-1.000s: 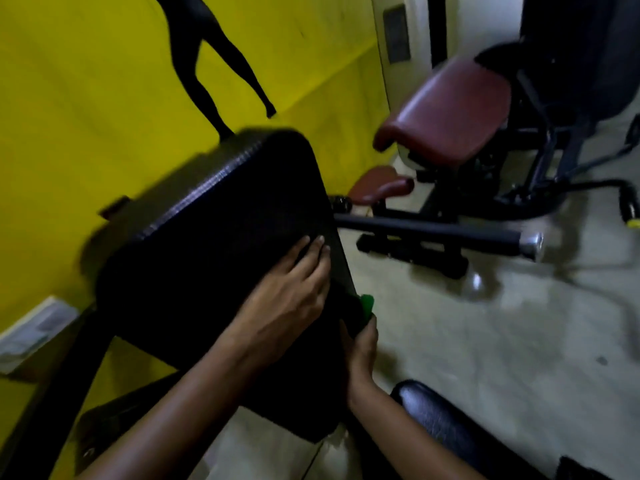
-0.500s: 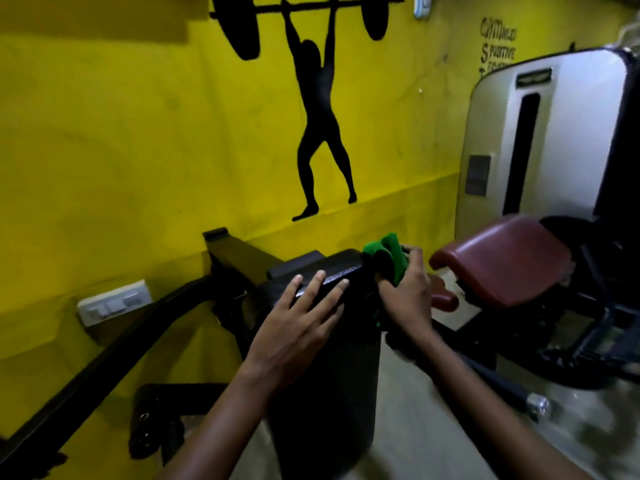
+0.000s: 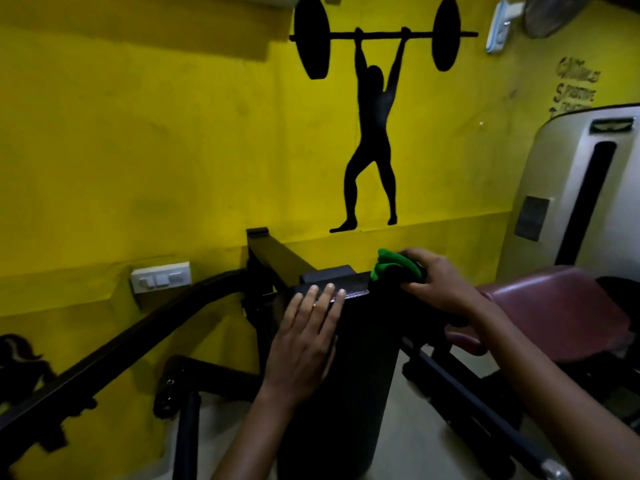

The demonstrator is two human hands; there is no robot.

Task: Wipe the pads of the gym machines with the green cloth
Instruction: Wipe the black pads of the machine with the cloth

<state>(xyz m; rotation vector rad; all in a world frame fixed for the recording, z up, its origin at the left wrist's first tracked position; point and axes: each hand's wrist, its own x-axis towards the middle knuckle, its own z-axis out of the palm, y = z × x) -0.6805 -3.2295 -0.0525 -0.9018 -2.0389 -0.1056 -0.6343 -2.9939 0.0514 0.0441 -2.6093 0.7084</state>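
Green cloth (image 3: 389, 269) sits bunched at the black pad's (image 3: 346, 358) top right corner, gripped by the right hand (image 3: 438, 285); left hand (image 3: 306, 339), fingers straight, lies flat on the pad's top left; maroon seat (image 3: 561, 306) lies right of the right hand.

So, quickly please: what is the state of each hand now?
Left hand: open, fingers straight, resting on the black pad.
Right hand: closed, gripping the green cloth.
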